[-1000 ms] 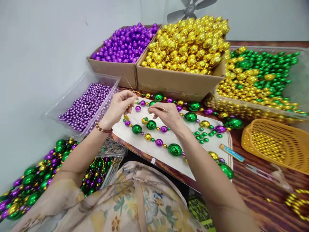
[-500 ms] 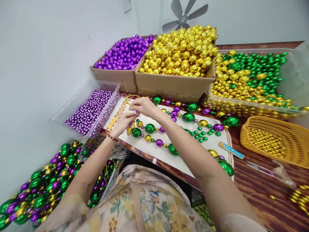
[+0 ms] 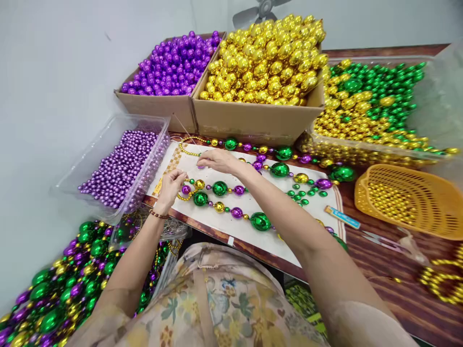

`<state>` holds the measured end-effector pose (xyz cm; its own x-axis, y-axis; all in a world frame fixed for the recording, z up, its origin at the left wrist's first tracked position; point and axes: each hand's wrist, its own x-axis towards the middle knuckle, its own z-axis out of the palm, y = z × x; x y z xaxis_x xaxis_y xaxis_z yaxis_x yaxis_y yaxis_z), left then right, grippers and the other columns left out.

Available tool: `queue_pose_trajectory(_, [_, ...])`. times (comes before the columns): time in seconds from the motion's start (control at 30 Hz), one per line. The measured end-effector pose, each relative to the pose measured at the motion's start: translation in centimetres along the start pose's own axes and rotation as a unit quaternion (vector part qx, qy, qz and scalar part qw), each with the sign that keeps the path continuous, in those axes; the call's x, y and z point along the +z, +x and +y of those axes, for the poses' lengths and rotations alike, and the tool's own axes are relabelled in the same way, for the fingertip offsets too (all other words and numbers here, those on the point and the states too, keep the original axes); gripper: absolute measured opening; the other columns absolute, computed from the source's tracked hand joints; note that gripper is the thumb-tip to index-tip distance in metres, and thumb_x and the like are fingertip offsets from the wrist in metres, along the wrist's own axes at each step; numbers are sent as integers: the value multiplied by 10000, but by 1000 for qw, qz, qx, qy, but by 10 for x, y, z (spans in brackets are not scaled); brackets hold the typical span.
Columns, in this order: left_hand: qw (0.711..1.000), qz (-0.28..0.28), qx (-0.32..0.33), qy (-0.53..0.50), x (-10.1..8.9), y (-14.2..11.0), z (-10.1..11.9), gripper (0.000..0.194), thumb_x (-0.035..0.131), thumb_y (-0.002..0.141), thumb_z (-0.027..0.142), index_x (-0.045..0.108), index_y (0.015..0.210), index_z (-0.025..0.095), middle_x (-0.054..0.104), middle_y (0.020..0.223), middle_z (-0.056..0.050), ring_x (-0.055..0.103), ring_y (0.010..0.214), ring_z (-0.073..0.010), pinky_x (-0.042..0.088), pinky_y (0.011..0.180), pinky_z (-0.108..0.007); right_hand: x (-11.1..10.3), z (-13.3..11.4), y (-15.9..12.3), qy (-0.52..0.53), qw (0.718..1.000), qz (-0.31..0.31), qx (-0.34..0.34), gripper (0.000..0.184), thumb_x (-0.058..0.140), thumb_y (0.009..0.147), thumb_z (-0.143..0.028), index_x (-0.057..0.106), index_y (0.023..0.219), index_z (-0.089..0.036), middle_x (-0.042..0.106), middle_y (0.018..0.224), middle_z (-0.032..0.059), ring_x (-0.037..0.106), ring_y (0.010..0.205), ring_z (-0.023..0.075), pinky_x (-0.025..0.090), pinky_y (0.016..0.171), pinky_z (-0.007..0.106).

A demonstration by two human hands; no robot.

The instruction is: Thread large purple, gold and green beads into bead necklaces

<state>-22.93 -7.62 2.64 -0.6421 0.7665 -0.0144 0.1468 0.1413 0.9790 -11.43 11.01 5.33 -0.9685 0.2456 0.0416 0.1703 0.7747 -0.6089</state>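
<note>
My left hand [image 3: 170, 189] is closed in a pinch at the left end of the white cloth [image 3: 231, 212]; what lies between its fingertips is too small to make out. To its right, my right hand [image 3: 220, 161] bends over the cloth with its fingers closed on a purple bead [image 3: 200, 166], only partly visible. Just beside my left hand lies a bead strand with a gold bead [image 3: 199, 184], a purple bead [image 3: 185, 189] and a large green bead [image 3: 200, 198]. Behind my right hand, a string of small gold beads [image 3: 185, 147] curves along the cloth.
Boxes of purple beads [image 3: 170, 67] and gold beads [image 3: 267, 62] stand behind. A clear tub of small purple beads [image 3: 119, 168] is left, a tub of gold and green beads [image 3: 376, 101] right. An orange basket [image 3: 434, 193] and thread snips [image 3: 383, 241] lie to the right.
My hands, close together before, have moved apart. My left hand shifted left and down, while my right hand stayed over the cloth. The view has tilted down slightly.
</note>
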Motion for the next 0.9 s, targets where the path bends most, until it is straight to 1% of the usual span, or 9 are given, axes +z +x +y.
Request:
queue_pose_trajectory(0.07, [1000,-11,3,11,3,0,-1,288,691,752,401,581,641,159,442,534,54,317,451,-57,232,441,-206,-2,-1,-23,-52,999,9,15,214,559,978,-317,749,1020,-231,761,992,28,658,897,178,346,674,245])
queue_pose_trajectory(0.17, [997,-67,-10,23,11,-6,5,295,676,768,431,609,686,155,461,553,43,349,476,-71,248,450,-207,1,-16,-65,-110,992,-22,62,198,549,969,-261,742,990,-221,761,945,49,646,817,185,296,627,270])
queue_pose_trajectory(0.3, [990,-127,1,65,13,-16,12,292,695,766,410,634,665,143,534,596,7,447,563,-97,332,514,-208,9,-30,-107,-102,989,-30,103,220,508,989,-255,727,990,-239,755,934,35,637,790,181,270,604,283])
queue_pose_trajectory(0.4, [993,-105,-22,41,9,-10,6,245,730,730,376,671,716,138,536,595,14,409,524,-80,287,476,-196,3,-14,-111,-98,984,51,143,260,468,1017,-252,726,1022,-228,736,1082,42,651,927,192,353,663,274])
queue_pose_trajectory(0.5, [994,-81,-65,-19,9,0,-3,252,754,704,368,668,746,135,460,531,51,300,449,-48,194,426,-180,-12,17,-115,-88,969,152,174,270,477,1015,-227,690,1180,-239,676,1287,33,623,1114,202,432,804,271])
queue_pose_trajectory(0.63, [993,-58,-93,-49,15,1,-7,259,775,671,356,663,750,136,416,500,71,268,422,-33,160,408,-170,-26,45,-166,-117,937,206,255,342,482,1008,-260,629,1316,-229,604,1411,62,602,1183,228,472,870,300])
queue_pose_trajectory(0.73, [990,-32,-123,-67,20,-3,-7,252,796,627,321,683,747,131,419,499,71,264,419,-24,147,404,-166,-27,60,-247,-159,892,186,379,325,477,1004,-302,676,1251,-231,692,1274,71,641,1109,235,472,837,298])
queue_pose_trajectory(0.83, [988,-21,-137,-75,25,-4,-5,222,804,610,281,700,737,131,386,477,80,259,413,-20,142,405,-164,-23,72,-339,-203,806,100,547,302,479,989,-327,731,1134,-243,748,1123,71,677,1003,231,458,756,285])
queue_pose_trajectory(0.9, [988,-20,-135,-78,29,-3,-5,189,797,613,257,702,721,133,386,469,79,261,407,-22,148,402,-170,-19,77,-386,-228,752,60,616,326,453,989,-333,740,1105,-233,756,1071,94,692,938,243,450,711,294])
